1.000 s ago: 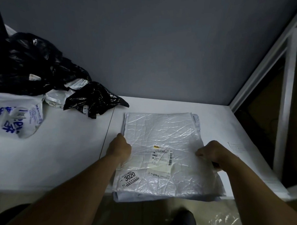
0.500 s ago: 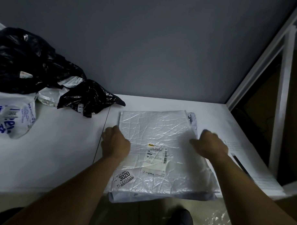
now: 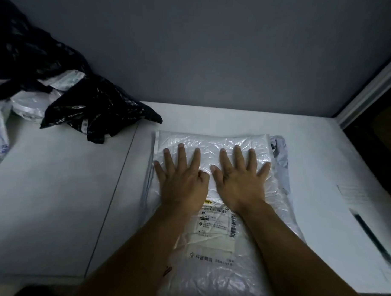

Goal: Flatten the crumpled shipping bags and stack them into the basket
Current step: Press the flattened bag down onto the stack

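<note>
A wrinkled white shipping bag (image 3: 210, 257) with a printed label lies flat on the white table (image 3: 66, 198), on top of other flattened bags whose grey edges (image 3: 280, 159) peek out at its right. My left hand (image 3: 182, 176) and my right hand (image 3: 240, 176) lie side by side on the bag's far half, palms down, fingers spread and straight, pressing it. No basket is in view.
A heap of crumpled black bags (image 3: 96, 113) and white bags (image 3: 30, 104) sits at the table's back left. A grey wall stands behind. A white frame post (image 3: 369, 87) and a dark gap lie to the right. A thin clear sheet (image 3: 365, 204) rests at the table's right edge.
Both hands left the bag's side edges, moved inward and forward, and opened flat on top of the bag. The view has moved closer to the table.
</note>
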Available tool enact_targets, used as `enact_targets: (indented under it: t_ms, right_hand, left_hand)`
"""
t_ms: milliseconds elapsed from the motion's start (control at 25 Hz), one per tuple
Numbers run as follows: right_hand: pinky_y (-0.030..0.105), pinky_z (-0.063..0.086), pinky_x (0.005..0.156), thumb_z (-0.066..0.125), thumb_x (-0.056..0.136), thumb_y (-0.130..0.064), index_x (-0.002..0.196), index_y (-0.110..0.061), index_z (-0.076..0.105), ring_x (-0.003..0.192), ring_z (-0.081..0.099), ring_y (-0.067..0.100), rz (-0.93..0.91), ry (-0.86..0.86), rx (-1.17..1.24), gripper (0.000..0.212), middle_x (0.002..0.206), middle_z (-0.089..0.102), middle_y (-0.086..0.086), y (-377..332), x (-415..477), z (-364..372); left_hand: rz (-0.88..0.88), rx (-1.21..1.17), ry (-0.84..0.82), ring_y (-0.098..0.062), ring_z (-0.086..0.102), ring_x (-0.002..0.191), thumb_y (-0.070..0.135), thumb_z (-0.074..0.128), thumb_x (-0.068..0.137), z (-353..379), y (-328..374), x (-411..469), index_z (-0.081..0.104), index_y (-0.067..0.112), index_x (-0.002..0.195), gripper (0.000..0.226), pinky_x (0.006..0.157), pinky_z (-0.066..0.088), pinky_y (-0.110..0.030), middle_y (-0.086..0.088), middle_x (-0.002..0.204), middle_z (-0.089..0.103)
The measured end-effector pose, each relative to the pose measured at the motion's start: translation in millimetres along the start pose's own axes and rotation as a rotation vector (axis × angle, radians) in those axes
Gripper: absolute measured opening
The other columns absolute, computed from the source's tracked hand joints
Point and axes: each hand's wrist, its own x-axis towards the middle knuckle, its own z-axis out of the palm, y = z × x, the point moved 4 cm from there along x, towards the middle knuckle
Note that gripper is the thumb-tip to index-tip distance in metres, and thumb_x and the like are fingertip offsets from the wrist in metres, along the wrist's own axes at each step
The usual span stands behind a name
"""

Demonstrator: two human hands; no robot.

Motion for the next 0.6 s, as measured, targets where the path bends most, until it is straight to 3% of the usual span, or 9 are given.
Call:
enact_targets:
  t_ms: [600]
  right_hand:
    - [0.072,-0.003,0.113,-0.003,0.098,-0.065,0.158,-0.034,-0.011,0.151,-0.020,0.039,-0.007,0.012,-0.028,0.068,0.168,-0.014,0.005,2.9,8.6,32.4]
  left_hand:
    - [-0.020,0.103,-0.023,-0.036,-0.016,0.150,0.065,0.004,0.097,25.6,-7.6,6.1,-0.006,0.038,0.155,0.065,0.117,-0.006,-0.063,-0.004,0.165,-0.013]
